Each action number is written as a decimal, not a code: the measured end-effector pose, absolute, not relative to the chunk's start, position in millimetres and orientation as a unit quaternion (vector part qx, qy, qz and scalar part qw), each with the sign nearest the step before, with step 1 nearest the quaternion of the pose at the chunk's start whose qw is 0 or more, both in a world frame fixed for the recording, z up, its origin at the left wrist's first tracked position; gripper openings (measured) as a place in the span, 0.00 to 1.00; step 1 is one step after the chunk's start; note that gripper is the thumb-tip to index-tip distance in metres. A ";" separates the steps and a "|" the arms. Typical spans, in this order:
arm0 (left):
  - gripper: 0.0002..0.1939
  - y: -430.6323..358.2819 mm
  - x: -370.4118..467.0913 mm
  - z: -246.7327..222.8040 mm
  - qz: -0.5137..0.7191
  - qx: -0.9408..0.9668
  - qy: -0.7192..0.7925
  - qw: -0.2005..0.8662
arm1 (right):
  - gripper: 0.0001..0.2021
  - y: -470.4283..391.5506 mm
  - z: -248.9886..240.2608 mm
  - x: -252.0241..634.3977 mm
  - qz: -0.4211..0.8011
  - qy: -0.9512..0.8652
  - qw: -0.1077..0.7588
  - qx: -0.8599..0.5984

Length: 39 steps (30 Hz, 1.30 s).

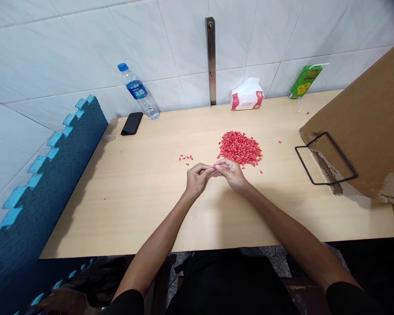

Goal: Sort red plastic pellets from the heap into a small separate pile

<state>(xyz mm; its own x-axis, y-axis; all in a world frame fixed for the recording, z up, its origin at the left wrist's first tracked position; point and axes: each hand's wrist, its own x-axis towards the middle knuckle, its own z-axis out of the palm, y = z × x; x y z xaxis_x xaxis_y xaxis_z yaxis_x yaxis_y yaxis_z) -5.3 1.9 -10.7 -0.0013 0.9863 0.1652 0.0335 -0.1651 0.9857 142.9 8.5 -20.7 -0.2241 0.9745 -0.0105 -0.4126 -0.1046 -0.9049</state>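
My left hand [197,177] and my right hand [230,173] meet at the fingertips over the middle of the table [144,210]. Between their pinched fingers is a small red piece [214,166], partly covered by the fingertips. Just behind my right hand lies a heap of small red pieces [239,148]. Several loose red pieces [188,157] are scattered behind my left hand.
At the back stand a water bottle [139,92], a tissue pack [247,96] and a green drink carton [304,82]. A black phone [131,124] lies back left. Blue foam mats [59,162] edge the left; cardboard [364,118] and a black wire frame [343,156] stand right.
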 end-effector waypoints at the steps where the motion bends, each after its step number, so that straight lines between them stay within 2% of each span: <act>1: 0.08 1.8 -5.1 -10.2 0.533 0.544 0.465 0.451 | 0.15 8.6 -20.3 143.0 0.663 -0.415 0.524 -0.336; 22: 0.09 0.0 -3.1 -6.6 0.537 0.503 0.450 0.506 | 0.13 9.9 -18.2 148.7 0.686 -0.428 0.499 -0.311; 39: 0.10 -0.7 -2.4 -7.2 0.537 0.508 0.460 0.492 | 0.16 8.2 -13.0 146.0 0.664 -0.435 0.510 -0.331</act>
